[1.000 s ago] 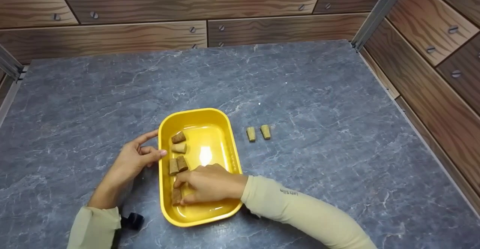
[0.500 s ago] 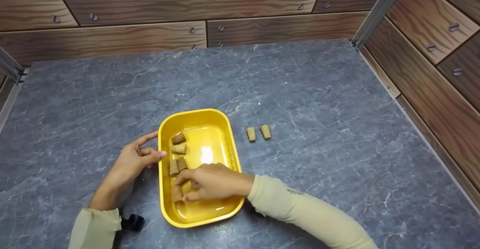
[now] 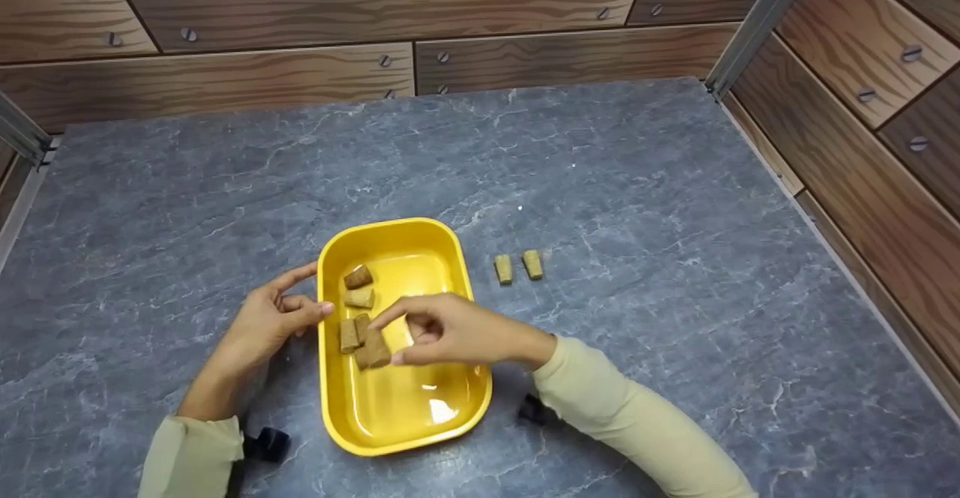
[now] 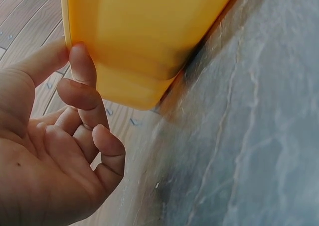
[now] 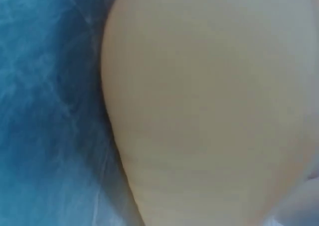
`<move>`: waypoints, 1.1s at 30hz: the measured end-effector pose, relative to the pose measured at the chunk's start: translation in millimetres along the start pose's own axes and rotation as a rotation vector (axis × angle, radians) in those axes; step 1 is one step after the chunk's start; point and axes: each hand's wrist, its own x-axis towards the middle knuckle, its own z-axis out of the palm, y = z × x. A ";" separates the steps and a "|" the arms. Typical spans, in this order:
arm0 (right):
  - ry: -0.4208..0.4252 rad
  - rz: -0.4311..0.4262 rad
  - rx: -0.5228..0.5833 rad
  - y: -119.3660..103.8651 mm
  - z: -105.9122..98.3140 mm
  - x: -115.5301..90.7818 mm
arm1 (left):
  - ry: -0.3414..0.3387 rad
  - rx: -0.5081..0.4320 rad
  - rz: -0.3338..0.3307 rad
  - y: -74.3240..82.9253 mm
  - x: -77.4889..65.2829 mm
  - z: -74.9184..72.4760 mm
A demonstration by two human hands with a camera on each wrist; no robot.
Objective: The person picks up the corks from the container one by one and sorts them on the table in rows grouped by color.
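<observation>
My left hand [image 3: 262,318] pinches the left rim of a yellow plastic tray [image 3: 405,449] between thumb and finger. The left wrist view shows this hand [image 4: 65,146] at the edge of the tray wall [image 4: 144,32], its other fingers curled outside. Over the tray, my right hand [image 3: 457,333] pinches a brown tapered cork [image 3: 378,349] between thumb and index finger. That cork overlaps others beneath it. More corks lie along the tray's left side, among them a dark one [image 3: 358,277], a pale one [image 3: 360,298] and a tan one [image 3: 349,336]. A sleeve [image 5: 209,106] fills most of the right wrist view.
Two pale corks, a left one [image 3: 503,269] and a right one [image 3: 532,265], lie on the grey marbled table [image 3: 660,258] right of the tray. Wood-patterned panels [image 3: 300,10] border the table at the back and right.
My right hand has lifted the cork from the tray's lower left and carried it up and to the right, beside the middle corks. The left hand and tray have stayed in place.
</observation>
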 end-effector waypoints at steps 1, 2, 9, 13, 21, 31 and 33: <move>0.009 -0.001 0.029 1.1 -3.1 -2.0 | 0.001 0.004 0.004 -0.1 0.0 -0.2; 0.018 -0.005 0.051 2.4 -6.2 -4.0 | 0.000 0.003 0.001 0.0 -0.1 -0.2; 0.062 -0.086 0.086 6.1 -26.5 -20.5 | 0.005 -0.022 -0.024 -0.5 0.9 0.8; 0.086 -0.108 0.066 7.3 -36.1 -31.7 | 0.010 -0.032 -0.029 -0.9 0.8 0.9; 0.149 -0.118 0.053 16.8 -58.2 -59.7 | 0.009 -0.060 -0.047 0.3 1.3 0.9; 0.153 -0.040 0.021 27.7 -73.5 -92.5 | -0.001 0.000 -0.013 0.5 0.2 -0.8; 0.146 -0.014 0.016 32.4 -75.5 -97.6 | -0.001 -0.002 -0.020 0.5 0.1 -0.7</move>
